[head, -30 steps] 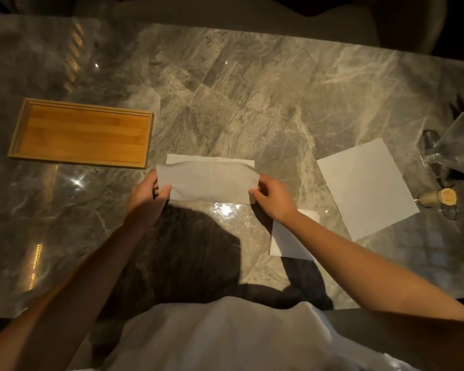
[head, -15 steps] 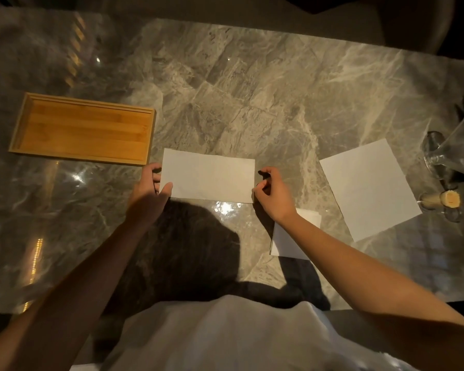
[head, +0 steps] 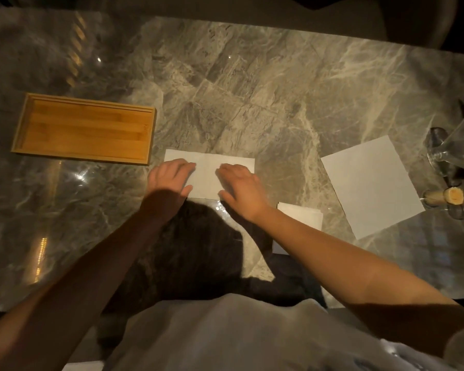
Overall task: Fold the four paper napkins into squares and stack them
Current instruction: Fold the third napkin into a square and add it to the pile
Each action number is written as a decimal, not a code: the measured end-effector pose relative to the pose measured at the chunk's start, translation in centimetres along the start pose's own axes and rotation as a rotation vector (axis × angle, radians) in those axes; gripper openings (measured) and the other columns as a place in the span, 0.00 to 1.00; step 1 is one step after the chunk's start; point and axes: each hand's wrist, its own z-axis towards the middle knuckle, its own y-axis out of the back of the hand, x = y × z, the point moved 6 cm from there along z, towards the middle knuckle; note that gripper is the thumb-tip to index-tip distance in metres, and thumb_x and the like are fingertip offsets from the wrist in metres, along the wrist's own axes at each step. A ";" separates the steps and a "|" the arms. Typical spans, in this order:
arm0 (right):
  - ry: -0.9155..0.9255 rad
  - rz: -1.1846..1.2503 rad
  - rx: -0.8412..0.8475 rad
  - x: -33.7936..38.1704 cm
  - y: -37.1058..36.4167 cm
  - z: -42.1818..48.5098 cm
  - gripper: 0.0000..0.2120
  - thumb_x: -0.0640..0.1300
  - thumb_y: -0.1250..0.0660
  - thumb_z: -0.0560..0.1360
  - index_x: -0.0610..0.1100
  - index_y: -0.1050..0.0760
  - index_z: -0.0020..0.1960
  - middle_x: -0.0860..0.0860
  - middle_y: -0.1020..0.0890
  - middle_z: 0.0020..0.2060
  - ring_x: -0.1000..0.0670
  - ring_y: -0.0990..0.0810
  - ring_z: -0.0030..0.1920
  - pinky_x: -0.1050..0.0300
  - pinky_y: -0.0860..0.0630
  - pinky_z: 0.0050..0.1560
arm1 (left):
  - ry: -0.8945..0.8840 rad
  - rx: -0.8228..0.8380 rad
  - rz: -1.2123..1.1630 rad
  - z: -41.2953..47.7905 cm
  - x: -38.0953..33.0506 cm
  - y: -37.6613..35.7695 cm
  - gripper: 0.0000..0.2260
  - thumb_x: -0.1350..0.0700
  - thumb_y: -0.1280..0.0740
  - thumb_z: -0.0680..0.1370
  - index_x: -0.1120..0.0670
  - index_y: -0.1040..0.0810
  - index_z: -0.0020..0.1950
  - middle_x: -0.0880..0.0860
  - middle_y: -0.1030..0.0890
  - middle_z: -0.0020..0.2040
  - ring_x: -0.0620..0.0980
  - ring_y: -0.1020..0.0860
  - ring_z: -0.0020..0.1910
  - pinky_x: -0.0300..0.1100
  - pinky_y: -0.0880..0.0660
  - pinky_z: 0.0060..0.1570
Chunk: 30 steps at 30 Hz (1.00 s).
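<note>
Lying flat, napkin (head: 208,175), seemingly lengthwise left-right.

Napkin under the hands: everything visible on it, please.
The napkin is plain white paper, a wide rectangle lying flat on the grey marble table, long edges running left to right. Its shape suggests one fold; layers cannot be told apart. The left hand presses flat on its left part and the right hand on its right part, leaving a bare strip in the middle. Its left end lies just right of the wooden tray, apart from it.
</note>
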 end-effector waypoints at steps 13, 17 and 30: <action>-0.013 -0.208 0.173 -4.3 -0.7 -1.2 0.35 0.53 0.35 0.77 0.51 0.50 0.77 0.50 0.51 0.79 0.48 0.53 0.78 0.41 0.50 0.75 | 0.058 0.150 0.174 -2.0 2.7 -1.4 0.26 0.54 0.33 0.75 0.49 0.35 0.72 0.53 0.36 0.74 0.55 0.37 0.72 0.63 0.47 0.69; -0.044 -0.190 0.177 -4.1 -0.1 -1.3 0.33 0.56 0.38 0.77 0.51 0.47 0.77 0.50 0.49 0.78 0.47 0.51 0.78 0.41 0.49 0.74 | 0.111 0.048 0.162 -3.2 3.3 -0.6 0.22 0.56 0.32 0.74 0.52 0.30 0.68 0.56 0.30 0.70 0.56 0.34 0.69 0.62 0.45 0.68; -0.107 0.033 0.337 -2.4 -0.3 -3.5 0.14 0.45 0.42 0.79 0.49 0.26 0.63 0.48 0.21 0.56 0.46 0.24 0.57 0.44 0.30 0.62 | -0.004 0.143 0.033 -3.8 -2.6 -3.4 0.27 0.49 0.33 0.74 0.51 0.35 0.72 0.55 0.34 0.73 0.57 0.34 0.70 0.57 0.40 0.67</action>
